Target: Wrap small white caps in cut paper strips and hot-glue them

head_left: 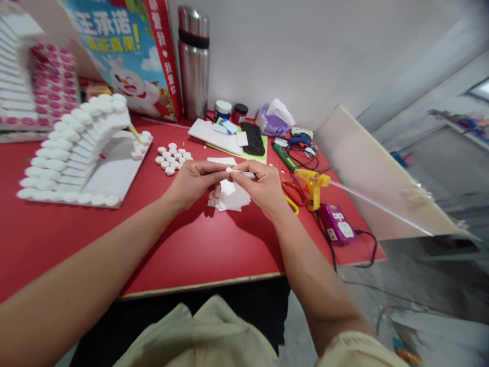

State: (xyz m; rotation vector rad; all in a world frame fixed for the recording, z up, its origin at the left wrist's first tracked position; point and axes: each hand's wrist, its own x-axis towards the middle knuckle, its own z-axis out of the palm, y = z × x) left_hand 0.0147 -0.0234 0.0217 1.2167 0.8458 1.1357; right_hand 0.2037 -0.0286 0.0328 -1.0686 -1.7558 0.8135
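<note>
White piece, long axis left-to-right; left fingers and right fingers pinching it
</note>
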